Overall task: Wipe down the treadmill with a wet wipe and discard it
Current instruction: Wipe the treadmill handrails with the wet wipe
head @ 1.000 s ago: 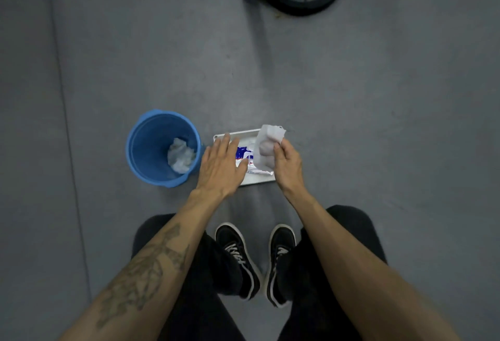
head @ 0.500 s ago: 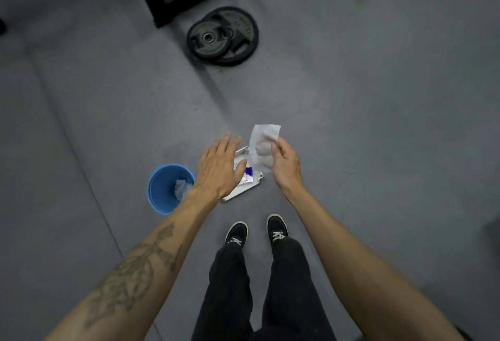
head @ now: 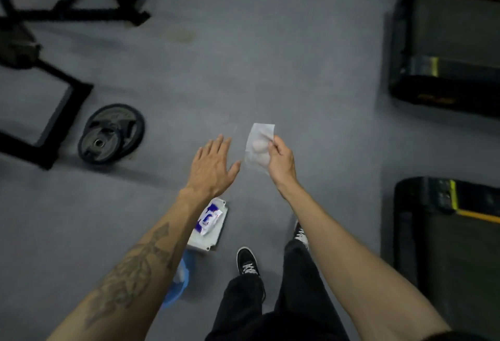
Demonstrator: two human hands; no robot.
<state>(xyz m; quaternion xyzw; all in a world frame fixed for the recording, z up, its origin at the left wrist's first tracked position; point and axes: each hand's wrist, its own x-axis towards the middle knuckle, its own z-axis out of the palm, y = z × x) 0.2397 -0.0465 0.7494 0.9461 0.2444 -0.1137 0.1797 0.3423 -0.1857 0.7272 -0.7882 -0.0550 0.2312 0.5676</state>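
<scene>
Fingers [head: 259, 148] pinch wipe [head: 258, 137], L hand [head: 211, 167] flat

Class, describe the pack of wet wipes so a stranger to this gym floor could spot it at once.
Start at the grey floor, then find the person's tattooed left forearm. Just right of it lies a white tray holding the pack of wet wipes. It alone is white with blue print; the bucket nearby is plain blue.
</scene>
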